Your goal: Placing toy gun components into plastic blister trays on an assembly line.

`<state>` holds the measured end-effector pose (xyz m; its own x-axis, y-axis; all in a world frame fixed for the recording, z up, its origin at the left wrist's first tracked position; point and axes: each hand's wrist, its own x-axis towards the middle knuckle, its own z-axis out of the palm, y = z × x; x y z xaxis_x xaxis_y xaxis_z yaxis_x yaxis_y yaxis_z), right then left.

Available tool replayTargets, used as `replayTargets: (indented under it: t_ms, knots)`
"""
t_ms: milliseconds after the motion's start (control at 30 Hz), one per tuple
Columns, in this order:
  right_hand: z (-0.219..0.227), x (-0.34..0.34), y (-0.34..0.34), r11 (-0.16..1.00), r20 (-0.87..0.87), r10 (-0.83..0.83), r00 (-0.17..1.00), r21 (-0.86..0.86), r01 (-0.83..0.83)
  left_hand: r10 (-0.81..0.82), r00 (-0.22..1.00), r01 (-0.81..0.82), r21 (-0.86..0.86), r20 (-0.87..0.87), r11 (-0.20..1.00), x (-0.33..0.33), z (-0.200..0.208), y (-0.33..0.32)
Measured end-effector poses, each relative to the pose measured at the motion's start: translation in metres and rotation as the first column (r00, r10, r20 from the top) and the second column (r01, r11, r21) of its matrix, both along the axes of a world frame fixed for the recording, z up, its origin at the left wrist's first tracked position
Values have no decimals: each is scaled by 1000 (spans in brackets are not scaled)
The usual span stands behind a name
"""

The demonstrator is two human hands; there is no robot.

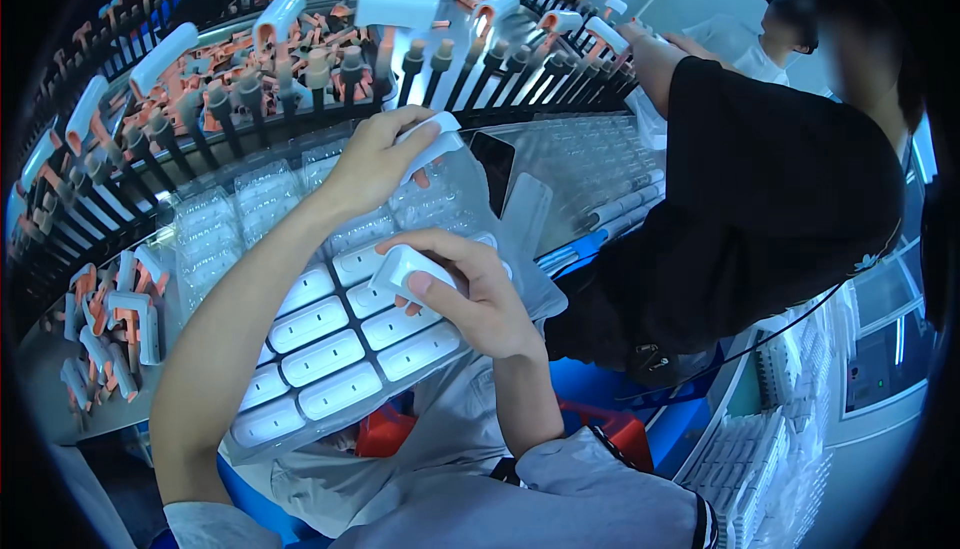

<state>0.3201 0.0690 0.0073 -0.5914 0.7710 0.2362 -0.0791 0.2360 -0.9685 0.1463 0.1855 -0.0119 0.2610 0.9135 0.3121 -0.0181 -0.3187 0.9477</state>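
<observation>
My left hand [385,157] is closed around a white plastic casing [441,130], in front of the row of pegs. Closer to me, my right hand [478,294] grips another white casing [396,267], thumb on its near end. Beneath my right hand, a tray [378,337] holds rows of white oblong casings [322,357], each with a small dark slot. Clear plastic trays [270,199] with moulded pockets lie beyond it, partly hidden by my left forearm.
Black pegs [225,114] curve across the back, several carrying white housings [398,7]. Behind them lie many orange pieces [215,69]. White and orange parts [112,334] are heaped at left. A dark phone [494,171] lies past the tray. A co-worker in black [770,189] stands at right, near stacked trays [735,474].
</observation>
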Motion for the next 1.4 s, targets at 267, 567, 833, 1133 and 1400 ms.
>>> replayTargets:
  t_ms: [267, 567, 833, 1133, 1400]
  knots:
    - [-1, -4, -1, 1000, -2, -11, 1000, 24, 11, 17, 999, -16, 15, -43, 1000, -4, 1, -1]
    - [6, -2, 0, 1000, 25, 0, 1000, -26, 0, 21, 998, -19, 36, -59, 999, -3, 4, 2]
    - [-2, -1, -1, 999, 16, -13, 1000, 50, 13, 16, 997, -15, 12, -72, 1000, -3, 4, -1]
    - [-2, 0, 1, 999, 40, -7, 999, 40, 5, 9, 998, -9, 0, -69, 1000, -2, 3, -1]
    - [3, -3, 5, 1000, 46, 14, 999, 0, -14, 14, 996, -12, 25, -89, 1000, -3, 4, 0]
